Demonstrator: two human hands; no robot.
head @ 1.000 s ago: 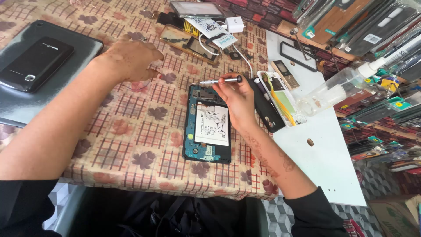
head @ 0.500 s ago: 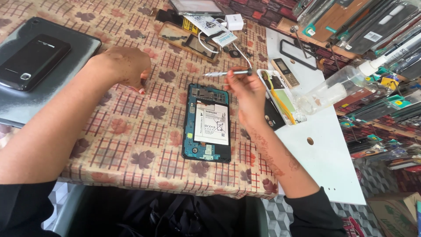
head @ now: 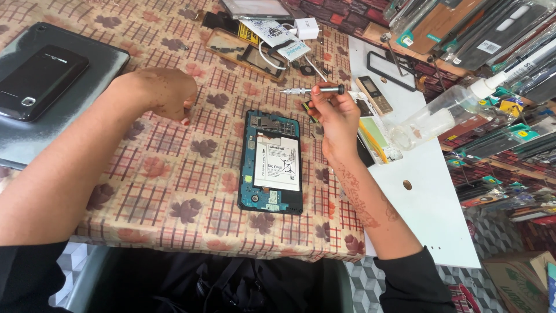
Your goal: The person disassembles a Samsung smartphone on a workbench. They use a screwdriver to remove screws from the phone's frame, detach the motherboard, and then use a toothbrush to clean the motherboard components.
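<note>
Screwdriver (head: 313, 90) is lying level in my right hand (head: 336, 116), pinched at the handle, tip pointing left, just above the top edge of the opened tablet (head: 271, 162). I am resting my left hand (head: 159, 93), curled shut and empty, on the surface (head: 174, 191), farther off to the left.

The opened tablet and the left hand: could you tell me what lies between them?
In the head view, only bare patterned tablecloth separates the opened tablet from the left hand.
</note>
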